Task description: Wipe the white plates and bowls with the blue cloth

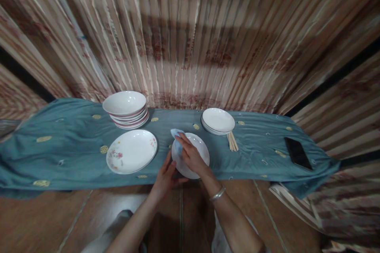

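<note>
A white plate is at the front edge of the cloth-covered table, directly before me. My left hand grips its left rim, thumb on top and fingers below. Over the plate, my right hand presses a light blue cloth against the upper left of its surface. Part of the cloth is hidden under my fingers. To the left lies a large oval plate with a floral pattern. Behind and to the right stands a small stack of white plates, with several wooden chopsticks beside it.
A tall stack of bowls and plates with red rims stands at the back left. A black phone lies at the right end. The green patterned tablecloth covers the narrow table. A pleated curtain hangs close behind.
</note>
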The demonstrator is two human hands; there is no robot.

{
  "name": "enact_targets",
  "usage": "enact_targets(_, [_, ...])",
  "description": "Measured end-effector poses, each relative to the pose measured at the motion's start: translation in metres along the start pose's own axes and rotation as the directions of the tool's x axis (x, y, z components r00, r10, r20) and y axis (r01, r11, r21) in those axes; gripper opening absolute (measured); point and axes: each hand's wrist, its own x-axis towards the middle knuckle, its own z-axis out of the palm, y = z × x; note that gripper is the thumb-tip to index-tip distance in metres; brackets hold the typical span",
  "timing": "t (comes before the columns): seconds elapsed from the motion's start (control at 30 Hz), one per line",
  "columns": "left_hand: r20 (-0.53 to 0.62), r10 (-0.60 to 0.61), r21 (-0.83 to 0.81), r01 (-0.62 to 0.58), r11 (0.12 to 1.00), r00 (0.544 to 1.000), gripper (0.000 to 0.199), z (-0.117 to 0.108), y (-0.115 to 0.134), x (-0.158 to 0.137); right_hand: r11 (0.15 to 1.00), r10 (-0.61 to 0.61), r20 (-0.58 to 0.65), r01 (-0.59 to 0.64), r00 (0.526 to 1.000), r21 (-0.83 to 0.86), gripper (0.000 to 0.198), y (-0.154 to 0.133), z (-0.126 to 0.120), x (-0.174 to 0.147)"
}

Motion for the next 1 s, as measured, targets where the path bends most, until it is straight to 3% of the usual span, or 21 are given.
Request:
enact_targets(0.2, [-0.062, -0.019, -0.042, 0.017, 0.999, 0.998, 0.076, -0.004, 0.000, 0.002, 0.990, 0.014, 0.147, -0.034, 0.989, 0.137, 0.063, -0.028, 0.009, -0.013])
enact_targets(0.37, [-0.021, -0.020, -0.033, 0.020, 0.999, 1.000, 0.066, -0.009, -0.001, 0.004, 0.957, 0.072, 0.220, -0.129, 0.973, 0.259, 0.061, -0.028, 0.000, -0.030])
enact_targets(0.5, [-0.009, 0.002, -0.021, -0.002, 1.000, 1.000, 0.071, -0.009, 0.002, 0.003, 0.941, 0.082, 0.284, -0.169, 0.955, 0.295, 0.056, -0.024, -0.013, -0.041])
enact_targets(0.67, [-0.001, -0.045, 0.006, 0.045, 0.999, 0.999, 0.087, -0.001, 0.013, -0.003, 0.963, 0.129, 0.299, -0.191, 0.945, 0.189, 0.048, -0.021, -0.030, -0.054])
enact_targets(1.0, [0.006, -0.012, 0.075, 0.011, 0.997, 1.000, 0.091, 0.003, 0.018, -0.002, 0.958, 0.216, 0.178, -0.173, 0.960, -0.231, 0.038, 0.007, -0.051, -0.063])
